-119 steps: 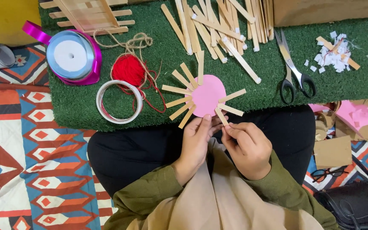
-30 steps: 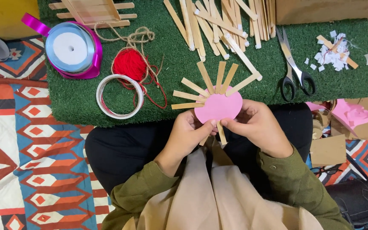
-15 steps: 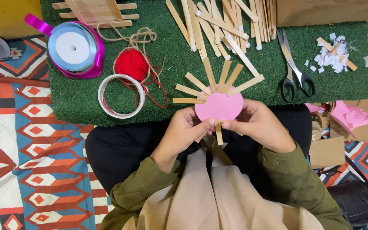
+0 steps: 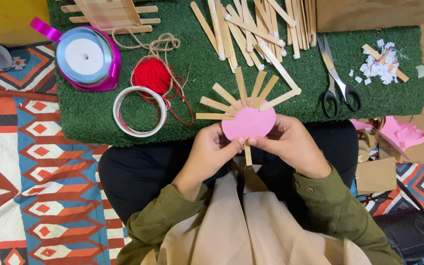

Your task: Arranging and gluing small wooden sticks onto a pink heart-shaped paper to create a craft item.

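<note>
A pink paper disc (image 4: 249, 121) with several flat wooden sticks (image 4: 221, 93) fanning out from behind it is held over my lap, at the near edge of the green mat (image 4: 295, 73). My left hand (image 4: 211, 152) grips its lower left rim. My right hand (image 4: 286, 142) grips its lower right rim, thumb on the pink face. One stick (image 4: 248, 154) points down between my two hands.
On the mat lie a heap of loose wooden sticks (image 4: 256, 24), scissors (image 4: 337, 83), white paper scraps (image 4: 381, 61), a red yarn ball (image 4: 151, 74), a tape ring (image 4: 139, 111), a ribbon spool (image 4: 86, 56) and a stick frame (image 4: 109, 13). Pink scraps (image 4: 398, 135) lie at the right.
Four seconds ago the disc rested lower left with sticks all around. I have lifted and turned it; the sticks now fan upward, and both hands have closed on its lower rim.
</note>
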